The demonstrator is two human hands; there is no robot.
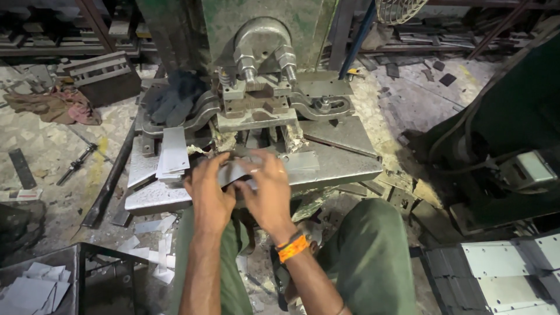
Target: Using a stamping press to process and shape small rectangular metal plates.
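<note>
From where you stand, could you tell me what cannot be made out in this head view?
- Metal sheet piece: the left hand and right hand cover most of it, so its outline is unclear.
- Press die: its working gap lies in shadow.
- Stack of plates: cut off by the right and bottom edges.
- Dark bin: cut off at the lower left corner.
</note>
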